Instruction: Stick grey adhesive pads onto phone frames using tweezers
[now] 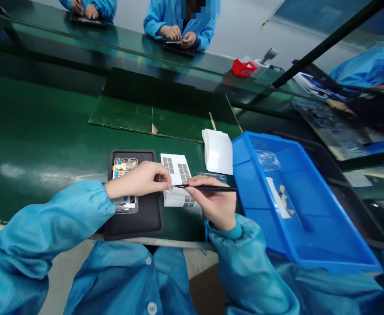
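My right hand point(215, 199) holds black tweezers point(211, 188), their tips pointing left. At those tips my left hand point(146, 177) pinches something small and pale, too small to make out. Under my left wrist lies an opened phone point(126, 205) with its inner parts showing, on a black tray point(150, 223). Just right of the tray is a white sheet point(175, 175) with grey rectangular stickers, partly hidden by both hands.
A blue bin point(260, 210) with clear plastic and scraps stands at the right. Behind my right hand lies a stack of white sheets point(218, 151). A green board point(165, 118) lies further back. Co-workers sit across the glass shelf, near a red box point(243, 68).
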Available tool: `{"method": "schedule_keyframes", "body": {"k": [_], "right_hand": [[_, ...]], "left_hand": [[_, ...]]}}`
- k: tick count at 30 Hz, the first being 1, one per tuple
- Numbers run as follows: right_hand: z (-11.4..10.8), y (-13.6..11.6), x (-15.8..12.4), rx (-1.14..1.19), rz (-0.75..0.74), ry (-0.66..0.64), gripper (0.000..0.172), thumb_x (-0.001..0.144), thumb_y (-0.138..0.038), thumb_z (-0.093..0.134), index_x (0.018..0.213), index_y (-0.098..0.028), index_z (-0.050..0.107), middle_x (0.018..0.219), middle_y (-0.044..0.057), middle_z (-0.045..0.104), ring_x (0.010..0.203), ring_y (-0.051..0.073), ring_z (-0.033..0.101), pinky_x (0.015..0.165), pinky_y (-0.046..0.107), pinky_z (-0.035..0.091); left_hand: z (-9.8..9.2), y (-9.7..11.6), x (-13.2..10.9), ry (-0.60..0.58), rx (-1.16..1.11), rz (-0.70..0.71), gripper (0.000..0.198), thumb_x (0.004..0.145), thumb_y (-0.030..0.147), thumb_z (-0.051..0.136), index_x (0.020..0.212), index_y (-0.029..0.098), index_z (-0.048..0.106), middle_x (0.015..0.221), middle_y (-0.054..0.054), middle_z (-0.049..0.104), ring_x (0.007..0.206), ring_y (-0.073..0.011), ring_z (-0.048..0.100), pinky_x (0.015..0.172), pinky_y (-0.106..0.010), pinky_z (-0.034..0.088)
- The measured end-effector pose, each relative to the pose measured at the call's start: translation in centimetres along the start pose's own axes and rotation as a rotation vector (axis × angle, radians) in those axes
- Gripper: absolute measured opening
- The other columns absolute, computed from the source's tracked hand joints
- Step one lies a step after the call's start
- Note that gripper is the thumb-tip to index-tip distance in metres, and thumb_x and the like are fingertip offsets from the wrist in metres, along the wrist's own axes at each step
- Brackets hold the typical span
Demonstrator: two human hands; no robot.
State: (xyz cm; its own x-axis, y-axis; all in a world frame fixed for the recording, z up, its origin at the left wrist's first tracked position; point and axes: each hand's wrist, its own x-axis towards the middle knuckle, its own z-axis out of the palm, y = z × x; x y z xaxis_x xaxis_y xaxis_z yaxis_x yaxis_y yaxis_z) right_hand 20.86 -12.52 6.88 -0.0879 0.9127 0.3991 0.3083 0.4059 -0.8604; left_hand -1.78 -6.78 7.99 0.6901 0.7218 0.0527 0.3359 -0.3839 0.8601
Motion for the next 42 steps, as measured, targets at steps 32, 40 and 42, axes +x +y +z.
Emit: {"method": "schedule_keyframes", "body": {"k": [32,40,42], "right_hand": [[4.9,-1.2,-1.0,0.006,0.103,0.148,0.008,0.077,-0.020,0.080,0.080,-0.023,0.074,0.079,0.003,0.079,0.073,0.021,0.076,0.069,0.032,0.063],[5.8,-0.5,-0.7,0.006,0.205,0.202,0.012,0.076,-0.029,0.083,0.077,-0.021,0.074,0.073,0.004,0.077,0.067,0.021,0.074,0.063,0.032,0.062],[6.5,-0.4,-0.5,0.022,0.274,0.165,0.013,0.076,-0.030,0.083,0.077,-0.020,0.075,0.073,0.004,0.076,0.064,0.019,0.073,0.060,0.031,0.061]], "left_hand": [[-0.3,-1.1,-4.5,0.238,-0.141,-0.123,0.014,0.086,0.029,0.064,0.085,0.019,0.073,0.085,-0.001,0.071,0.074,-0.0133,0.060,0.069,-0.026,0.045],[-4.9,-5.8,-6.0,0.346,0.521,-0.149,0.019,0.091,0.030,0.059,0.099,0.019,0.072,0.103,-0.006,0.069,0.091,-0.0218,0.057,0.083,-0.037,0.044],[-5.5,-6.8,-6.1,0.248,0.705,-0.136,0.021,0.092,0.031,0.058,0.102,0.019,0.072,0.104,-0.007,0.069,0.093,-0.0246,0.056,0.083,-0.039,0.043]]}}
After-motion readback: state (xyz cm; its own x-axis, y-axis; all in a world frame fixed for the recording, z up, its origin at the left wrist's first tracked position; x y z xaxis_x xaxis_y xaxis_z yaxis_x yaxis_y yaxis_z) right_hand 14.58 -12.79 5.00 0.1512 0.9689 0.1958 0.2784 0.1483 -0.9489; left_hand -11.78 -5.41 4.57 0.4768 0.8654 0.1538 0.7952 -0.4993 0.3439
